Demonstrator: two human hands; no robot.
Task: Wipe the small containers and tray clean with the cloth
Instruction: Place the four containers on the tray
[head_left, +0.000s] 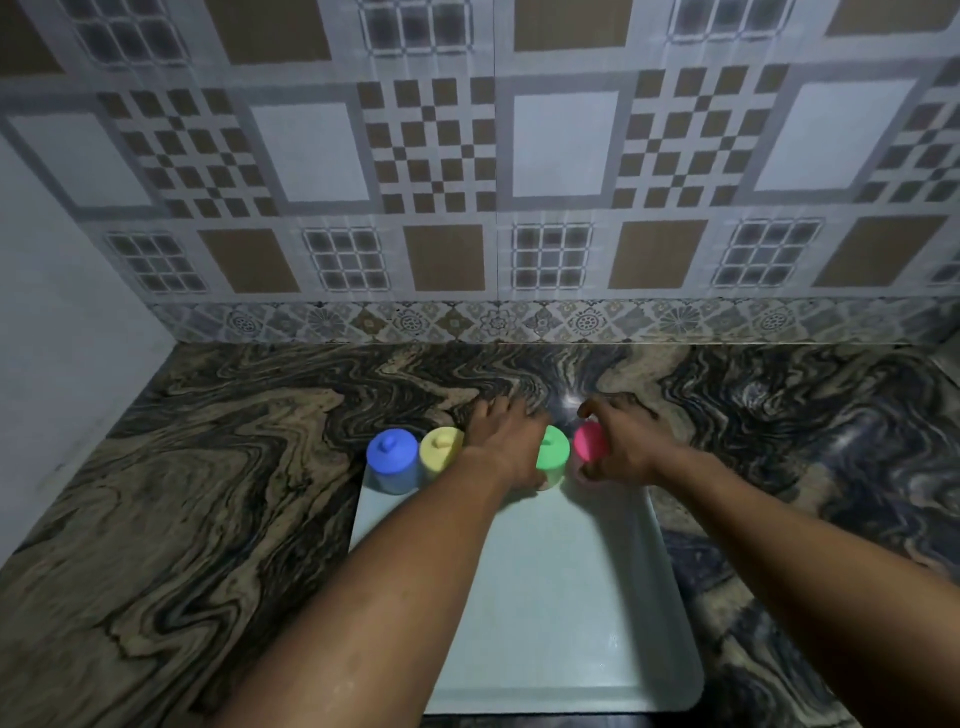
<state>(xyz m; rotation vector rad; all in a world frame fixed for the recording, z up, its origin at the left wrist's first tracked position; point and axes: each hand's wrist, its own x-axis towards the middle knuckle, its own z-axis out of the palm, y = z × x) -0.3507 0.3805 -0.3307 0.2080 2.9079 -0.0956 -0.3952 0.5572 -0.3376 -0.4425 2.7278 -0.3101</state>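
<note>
At far end of tray (561, 597): right hand (618, 441) curls fingers (605, 408) round pink container (588, 441); left hand (506, 431) fingers straight, spread.

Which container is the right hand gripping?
The pink container, rightmost of the four in the row; the right hand curls round it alone.

white tray (571, 597), pink container (589, 441), swirled counter (208, 493) (brown-black)

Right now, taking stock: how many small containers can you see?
4, along the tray's far edge: blue, yellow, green, pink (right hand grips it). Left hand may hide another.
</note>
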